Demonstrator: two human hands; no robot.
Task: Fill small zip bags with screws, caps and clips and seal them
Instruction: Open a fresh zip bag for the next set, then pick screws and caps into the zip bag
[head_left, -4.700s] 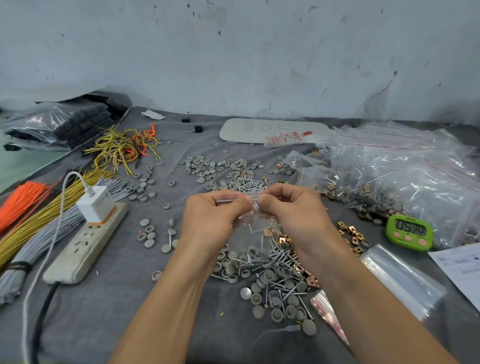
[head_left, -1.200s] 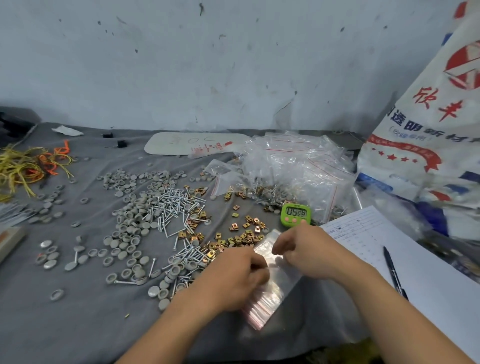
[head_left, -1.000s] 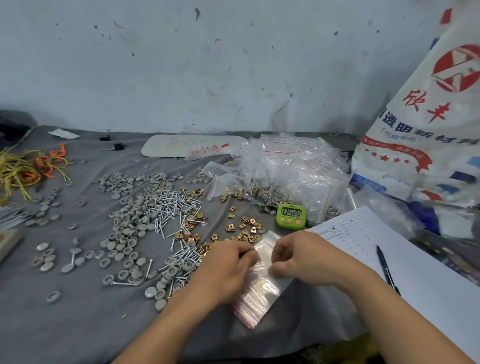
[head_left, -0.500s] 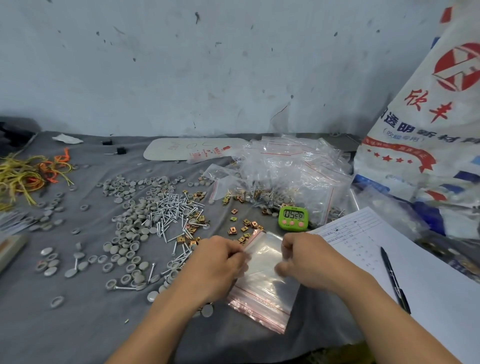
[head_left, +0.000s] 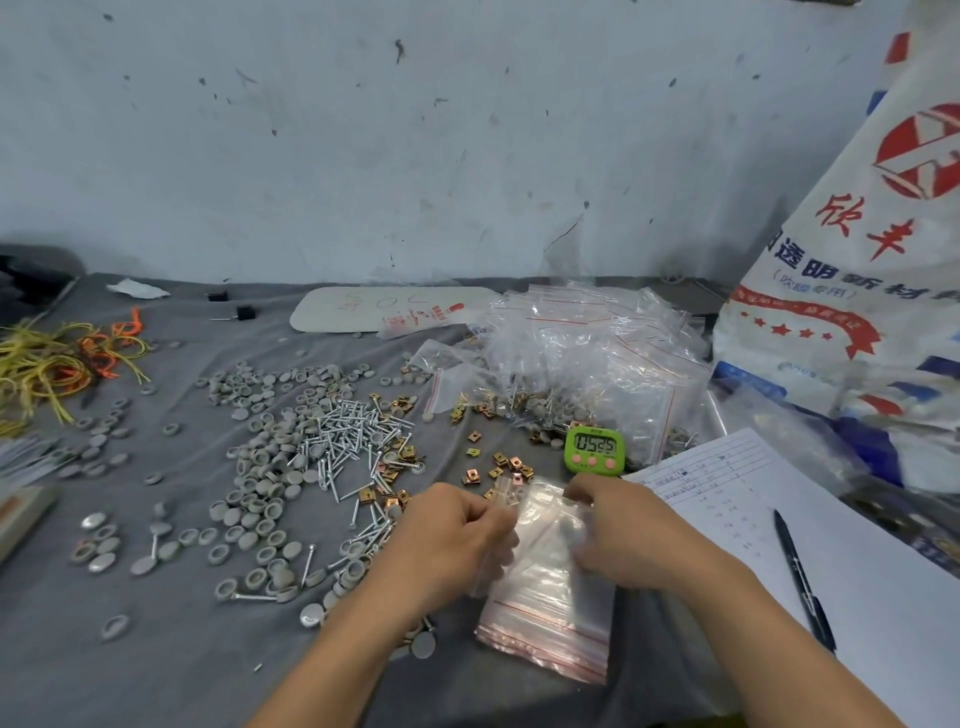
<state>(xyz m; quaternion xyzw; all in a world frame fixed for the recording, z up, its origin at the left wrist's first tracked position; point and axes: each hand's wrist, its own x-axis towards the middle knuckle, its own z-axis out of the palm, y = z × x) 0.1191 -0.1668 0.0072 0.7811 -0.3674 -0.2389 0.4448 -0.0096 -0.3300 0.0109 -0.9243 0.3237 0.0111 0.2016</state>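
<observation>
Blurred zip bags (head_left: 550, 618) lie in a stack at the table's (head_left: 171, 649) front edge, their far end between both hands. The left hand (head_left: 452, 540) pinches the left edge with curled fingers. The right hand (head_left: 623, 530) curls its fingers around the right corner. Both forearms reach in low from below. Screws (head_left: 343, 441), caps (head_left: 260, 467) and clips (head_left: 498, 462) lie scattered to the left. A green timer (head_left: 594, 451) sits just behind, and a scuffed wall (head_left: 415, 156) rises beyond.
</observation>
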